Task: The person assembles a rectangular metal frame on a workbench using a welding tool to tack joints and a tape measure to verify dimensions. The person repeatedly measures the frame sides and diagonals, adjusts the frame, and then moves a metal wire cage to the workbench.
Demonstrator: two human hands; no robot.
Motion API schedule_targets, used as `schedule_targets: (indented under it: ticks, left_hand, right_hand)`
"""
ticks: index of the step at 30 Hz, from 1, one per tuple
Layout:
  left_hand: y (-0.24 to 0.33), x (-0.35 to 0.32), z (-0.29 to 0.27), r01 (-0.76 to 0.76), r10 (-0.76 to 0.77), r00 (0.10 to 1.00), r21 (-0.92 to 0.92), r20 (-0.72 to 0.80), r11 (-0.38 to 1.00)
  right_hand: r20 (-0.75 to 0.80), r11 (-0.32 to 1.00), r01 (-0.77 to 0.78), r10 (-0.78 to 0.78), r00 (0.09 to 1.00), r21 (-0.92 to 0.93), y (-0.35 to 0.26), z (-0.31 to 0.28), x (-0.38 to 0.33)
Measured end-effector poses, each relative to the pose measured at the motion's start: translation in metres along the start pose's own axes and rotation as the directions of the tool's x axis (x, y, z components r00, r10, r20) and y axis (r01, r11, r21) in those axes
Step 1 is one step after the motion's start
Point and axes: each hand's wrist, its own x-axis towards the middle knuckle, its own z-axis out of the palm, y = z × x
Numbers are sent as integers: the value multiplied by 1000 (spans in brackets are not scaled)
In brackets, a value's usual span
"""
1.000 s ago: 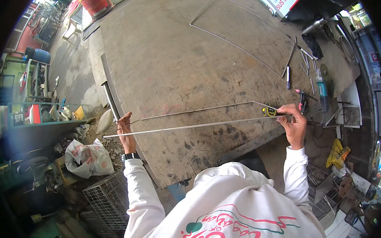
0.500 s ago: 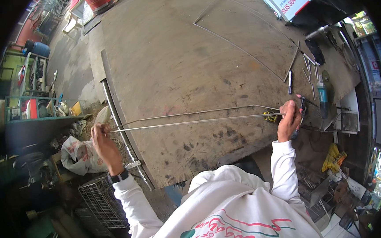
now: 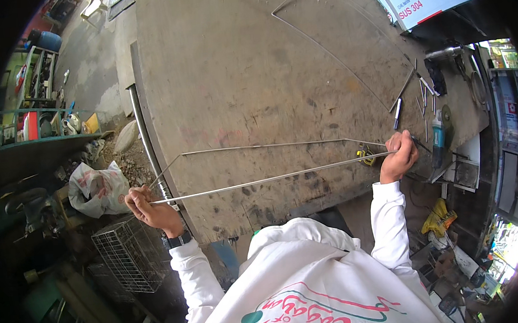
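Observation:
A long frame bent from thin metal rod (image 3: pixel 278 176) spans between my hands above the worktable (image 3: pixel 229 73). Its near side runs straight across, rising to the right; the far side bends in at both ends toward my hands. My left hand (image 3: pixel 153 208) is closed round the left end, beyond the table's left edge. Closed on the right end is my right hand (image 3: pixel 399 156), with a yellow tape measure (image 3: pixel 365 154) lying just left of it. My fingers cover the frame's ends. Farther off, another bent rod frame (image 3: pixel 331 53) lies flat on the tabletop.
An angle grinder (image 3: pixel 438 139), a marker (image 3: pixel 398 114) and several short rods (image 3: pixel 425 93) lie at the table's right side. A shiny metal tube (image 3: pixel 143 130) runs along the left edge. A wire cage (image 3: pixel 130 254) and a white sack (image 3: pixel 97 189) are at the lower left.
The rod frame has tilted, its left end now lower and nearer me. Its two long sides show farther apart. Both hands keep hold, and the view has shifted a little.

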Motion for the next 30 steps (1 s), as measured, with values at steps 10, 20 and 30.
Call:
schedule_targets:
  ticks: [10, 20, 30]
  left_hand:
    - [9, -35, -11, -52, 54, 996, 27, -74, 998]
    - [26, -8, 18, 19, -18, 1000, 143, -4, 990]
    - [38, -9, -4, 35, -46, 995, 120, 87, 992]
  right_hand:
    - [123, 995, -73, 81, 989, -70, -4, 4, 14]
    - [165, 998, -46, 37, 986, 46, 2, -45, -15]
    - [47, 989, 24, -18, 999, -143, -21, -39, -38]
